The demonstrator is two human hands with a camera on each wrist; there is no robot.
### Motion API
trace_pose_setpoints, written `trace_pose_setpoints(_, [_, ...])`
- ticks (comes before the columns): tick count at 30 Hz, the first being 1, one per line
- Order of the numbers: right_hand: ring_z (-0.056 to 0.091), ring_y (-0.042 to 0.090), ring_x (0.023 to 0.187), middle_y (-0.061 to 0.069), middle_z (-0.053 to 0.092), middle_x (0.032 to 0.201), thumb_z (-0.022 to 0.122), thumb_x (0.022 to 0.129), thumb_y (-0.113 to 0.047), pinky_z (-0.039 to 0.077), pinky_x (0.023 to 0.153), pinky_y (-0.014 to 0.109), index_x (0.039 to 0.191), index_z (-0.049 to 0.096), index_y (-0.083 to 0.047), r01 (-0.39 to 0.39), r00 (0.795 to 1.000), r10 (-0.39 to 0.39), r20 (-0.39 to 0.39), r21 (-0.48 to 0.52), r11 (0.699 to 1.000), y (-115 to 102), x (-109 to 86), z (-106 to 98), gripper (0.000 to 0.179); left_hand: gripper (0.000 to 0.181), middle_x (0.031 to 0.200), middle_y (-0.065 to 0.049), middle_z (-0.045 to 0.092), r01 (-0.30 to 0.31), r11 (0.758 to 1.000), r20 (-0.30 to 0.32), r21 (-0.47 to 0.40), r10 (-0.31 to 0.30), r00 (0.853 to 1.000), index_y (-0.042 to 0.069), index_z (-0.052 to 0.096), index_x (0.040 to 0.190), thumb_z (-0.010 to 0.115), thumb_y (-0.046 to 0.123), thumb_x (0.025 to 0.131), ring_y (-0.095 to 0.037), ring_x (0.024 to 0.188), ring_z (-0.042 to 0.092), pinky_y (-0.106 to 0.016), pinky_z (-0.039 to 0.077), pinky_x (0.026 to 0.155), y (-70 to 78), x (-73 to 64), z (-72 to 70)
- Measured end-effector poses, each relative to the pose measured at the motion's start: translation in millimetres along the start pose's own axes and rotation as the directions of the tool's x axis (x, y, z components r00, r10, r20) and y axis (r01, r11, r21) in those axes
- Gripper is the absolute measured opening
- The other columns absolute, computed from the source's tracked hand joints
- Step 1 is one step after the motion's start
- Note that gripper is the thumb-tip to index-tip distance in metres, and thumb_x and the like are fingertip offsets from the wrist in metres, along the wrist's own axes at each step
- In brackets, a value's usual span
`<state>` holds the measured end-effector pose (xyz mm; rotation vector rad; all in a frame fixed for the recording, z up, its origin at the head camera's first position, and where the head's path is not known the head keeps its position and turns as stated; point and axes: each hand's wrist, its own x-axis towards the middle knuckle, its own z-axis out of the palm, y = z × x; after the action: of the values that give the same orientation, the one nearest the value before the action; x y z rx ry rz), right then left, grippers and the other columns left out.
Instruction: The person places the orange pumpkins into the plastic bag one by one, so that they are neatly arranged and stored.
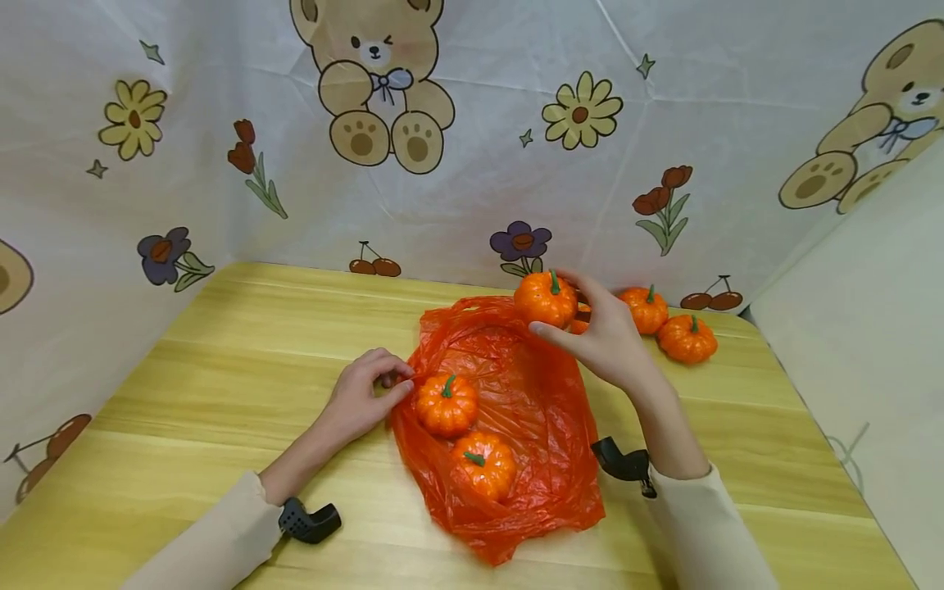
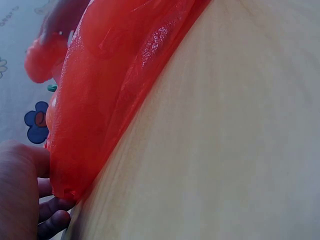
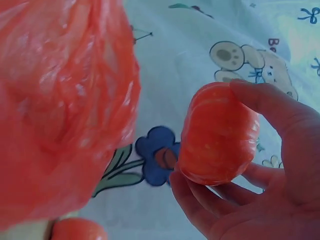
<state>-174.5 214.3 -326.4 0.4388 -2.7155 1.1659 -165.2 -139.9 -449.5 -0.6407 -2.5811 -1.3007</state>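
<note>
The right hand (image 1: 605,336) grips an orange pumpkin (image 1: 546,299) between thumb and fingers, raised by the far right rim of the red plastic bag (image 1: 549,426); the right wrist view shows a gap between pumpkin and film. The left hand (image 1: 369,385) pinches the left edge of the bag. Inside the bag, at its left part, lie 2 more: an upright pumpkin (image 1: 447,406) just beside the left hand, and a tilted pumpkin (image 1: 483,465) nearer to the person. To the right, on the wooden surface (image 1: 258,344), are a farther pumpkin (image 1: 643,310) and a neighbouring pumpkin (image 1: 687,338). Another orange thing is mostly hidden behind the right hand

As I judge, the orange pumpkin is smooth and round, so a weak grip could let it slip; falling, it could knock the 2 inside and make them roll. The film looks thin and its rim loose: without the left hand's hold, the rim could fold inward and catch the pumpkin, and too strong a pull could tear it
</note>
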Motion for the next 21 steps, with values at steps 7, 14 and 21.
trace_pose_setpoints(7, [0.062,0.028,0.127,0.008,0.062,0.144,0.088,0.087,-0.026,0.054,0.105,0.053,0.156,0.048,-0.018,0.097,0.995,-0.097,0.008,0.023,0.995,-16.7,10.1,7.0,0.081,0.010,0.090,0.005,0.065,0.001,1.000,0.000,0.003,-0.001,1.000,0.016,0.079,0.099,0.080,0.011,0.091,-0.013,0.082,0.055,-0.028,0.046,0.073,-1.0,1.0,1.0])
trace_pose_setpoints(14, [0.065,0.028,0.126,0.009,0.057,0.149,0.088,0.088,-0.027,0.055,0.105,0.049,0.157,0.043,-0.013,0.109,0.987,-0.113,0.116,0.033,0.993,-20.8,13.5,35.6,0.084,0.010,0.090,0.006,0.065,-0.006,1.000,-0.005,0.000,0.006,1.000,0.016,0.079,0.099,0.080,0.010,0.091,-0.013,0.081,0.055,-0.027,0.046,0.073,-2.7,1.1,1.7])
trace_pose_setpoints(21, [0.067,0.028,0.120,0.007,0.063,0.140,0.089,0.085,-0.029,0.057,0.100,0.047,0.151,0.049,-0.013,0.085,0.984,-0.085,0.157,0.008,0.996,-13.0,13.5,54.5,0.078,0.010,0.090,0.006,0.065,-0.005,1.000,0.001,0.001,0.005,1.000,0.017,0.079,0.099,0.080,0.011,0.091,-0.014,0.081,0.055,-0.028,0.046,0.073,-2.4,1.0,1.5])
